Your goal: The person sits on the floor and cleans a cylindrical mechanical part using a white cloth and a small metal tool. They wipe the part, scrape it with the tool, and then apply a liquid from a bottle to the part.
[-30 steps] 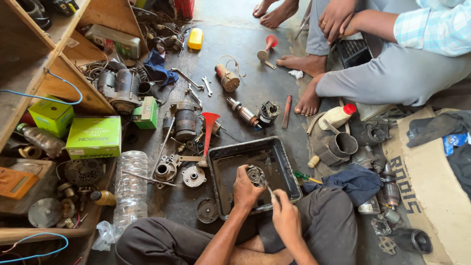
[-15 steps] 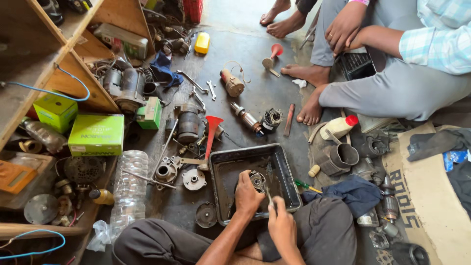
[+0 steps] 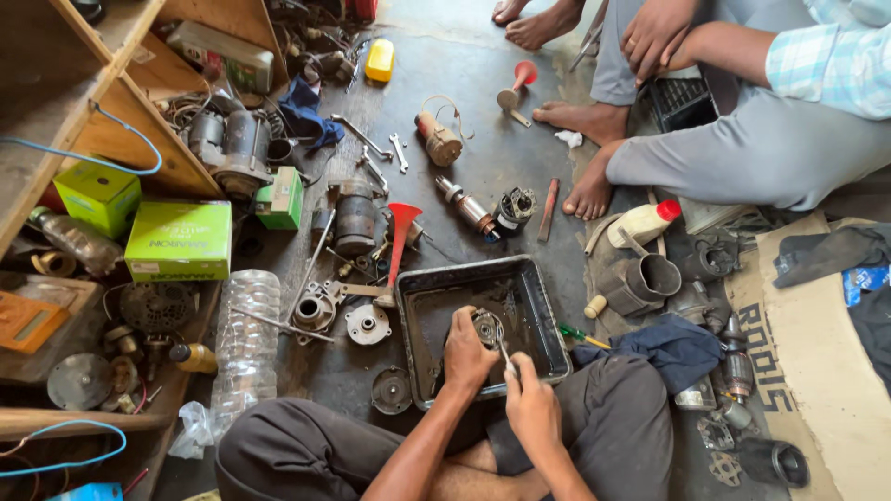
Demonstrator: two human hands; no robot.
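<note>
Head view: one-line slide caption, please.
Left hand holds a small round metal part over a black tray while the right hand works it with a thin tool.

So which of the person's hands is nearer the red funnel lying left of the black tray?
Left. The left hand, holding a round metal part over the black tray, lies closer to the red funnel. The right hand sits lower and further right, gripping a thin tool.

Grimy matt metal tray (image 3: 548, 320), dull greasy metal part (image 3: 485, 327), clear glossy plastic bottle (image 3: 243, 348).
</note>
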